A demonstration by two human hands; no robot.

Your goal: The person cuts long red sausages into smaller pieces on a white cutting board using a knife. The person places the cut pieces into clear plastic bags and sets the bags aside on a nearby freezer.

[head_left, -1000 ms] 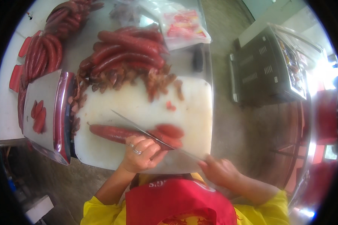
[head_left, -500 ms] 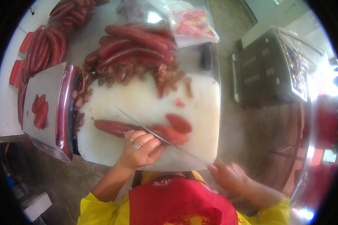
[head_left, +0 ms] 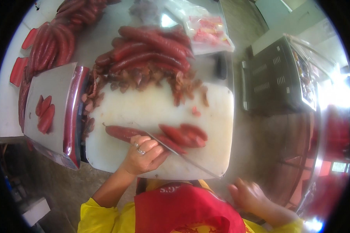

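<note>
My left hand (head_left: 144, 155), with rings on it, is closed over a long red sausage (head_left: 118, 133) and presses it to a white cutting board (head_left: 128, 103). The knife (head_left: 175, 150) has a long thin blade that lies slantwise across the sausage, just right of my left fingers. Beyond the board's near right corner, my right hand (head_left: 249, 194) is curled round the knife's handle end; the handle itself is hidden and the hand is slightly blurred. Several oblong sausage slices (head_left: 184, 136) lie overlapping beside the blade.
Whole sausages (head_left: 151, 44) are piled behind the board, with brown trimmings (head_left: 144, 77) along its far edge. More slices (head_left: 46, 116) rest on a flat-topped scale (head_left: 52, 97) at left. Plastic packets (head_left: 208, 33) and a dark object (head_left: 221, 66) stand back right.
My right hand has drawn the knife back toward the near right. Another slice has come off and lies with the others. My left hand keeps its grip; the whole view has shifted slightly.
</note>
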